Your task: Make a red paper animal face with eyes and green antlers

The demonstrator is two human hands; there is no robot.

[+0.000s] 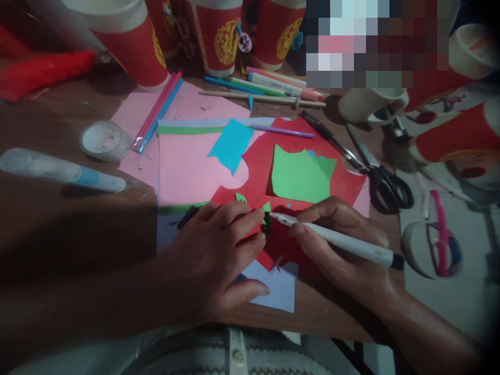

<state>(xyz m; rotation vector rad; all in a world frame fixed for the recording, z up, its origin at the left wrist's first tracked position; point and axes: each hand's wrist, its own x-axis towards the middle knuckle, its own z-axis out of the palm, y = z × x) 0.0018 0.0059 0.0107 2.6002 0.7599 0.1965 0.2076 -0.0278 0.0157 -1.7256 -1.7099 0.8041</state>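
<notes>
My right hand [347, 245] grips a white marker [336, 237] between thumb and fingers. The marker's tip touches or nearly touches a small green paper piece [266, 208] with dark markings. Beside that piece, my left hand [226, 239] lies palm down, fingers stretched out, the fingertips at its edge. Beneath both is red paper [258, 182], resting over pink paper [187, 161]. Another small green scrap [240, 198] shows above the left fingers. Farther up lie a larger green paper [302, 174] and a blue paper piece [232, 140]. Under the left palm, a dark object [187, 217] is mostly hidden.
Scissors [386, 182] with black handles and a black pen [332, 138] lie to the right. Red cups [219, 36] and several markers [277, 86] stand or lie at the back. A tape roll [103, 139] and a glue tube [62, 169] are on the left.
</notes>
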